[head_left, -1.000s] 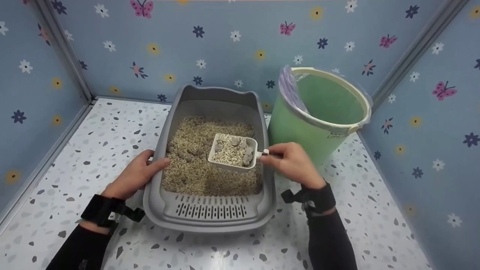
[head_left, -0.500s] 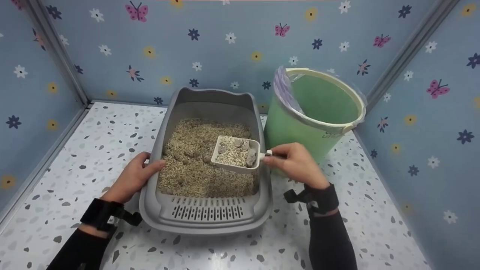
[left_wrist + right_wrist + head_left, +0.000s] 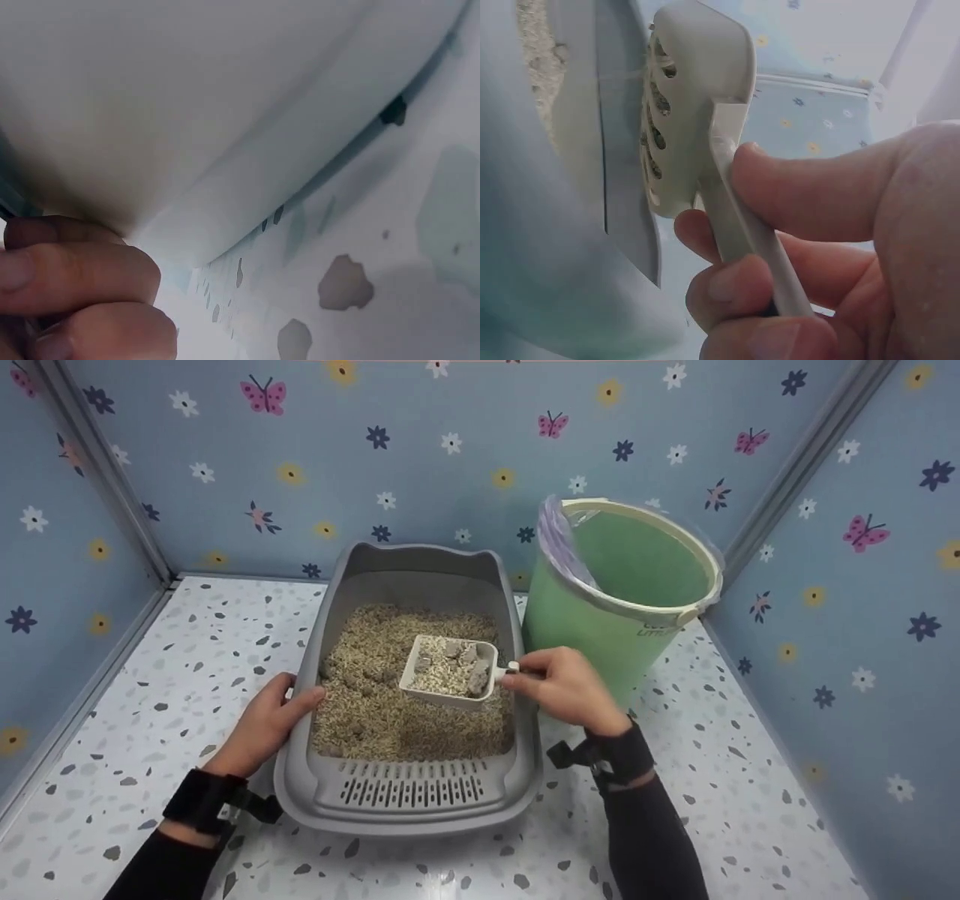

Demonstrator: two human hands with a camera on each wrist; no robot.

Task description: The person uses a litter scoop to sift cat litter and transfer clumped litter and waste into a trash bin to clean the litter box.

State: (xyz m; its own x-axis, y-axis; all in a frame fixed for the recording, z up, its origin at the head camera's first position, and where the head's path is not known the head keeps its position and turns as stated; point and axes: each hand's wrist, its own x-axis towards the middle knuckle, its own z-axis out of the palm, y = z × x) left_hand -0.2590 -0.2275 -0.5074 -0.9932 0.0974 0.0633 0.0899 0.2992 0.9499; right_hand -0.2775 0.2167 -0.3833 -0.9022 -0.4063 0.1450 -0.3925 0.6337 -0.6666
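Meanwhile right hand (image 3: pixel 564 690) pinches loaded scoop (image 3: pixel 448 678) level.

The grey wall of a tray (image 3: pixel 187 97) fills most of the view, very close and blurred. Curled fingers (image 3: pixel 75 277) sit at the lower left against it, above a speckled floor (image 3: pixel 375 300).

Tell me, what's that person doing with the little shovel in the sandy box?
A person is scooping a cat litter box. The right hand holds a white scoop by its handle, above the litter, and the scoop carries grains and a few grey clumps. The left hand grips the left rim of the grey litter box. A green bin with a plastic liner stands just to the right of the box.
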